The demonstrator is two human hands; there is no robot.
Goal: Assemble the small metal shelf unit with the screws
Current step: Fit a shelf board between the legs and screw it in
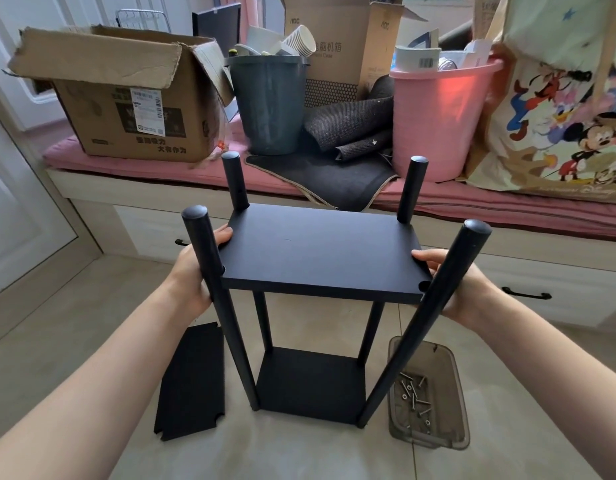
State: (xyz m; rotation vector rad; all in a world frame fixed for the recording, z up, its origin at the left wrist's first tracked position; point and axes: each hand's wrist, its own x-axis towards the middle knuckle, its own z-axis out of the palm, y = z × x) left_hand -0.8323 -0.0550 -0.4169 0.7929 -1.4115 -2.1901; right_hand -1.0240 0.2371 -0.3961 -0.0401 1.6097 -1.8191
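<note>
Head view: spare panel left of shelf unit, screw tray right.

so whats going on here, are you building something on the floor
A person is putting together a small black shelf unit on the tiled floor. The left hand and right hand grip the short ends of the upper shelf board, which sits between four upright poles. A bottom board is already in place. A spare board lies to the left, and a clear tray of screws sits to the right.
</note>
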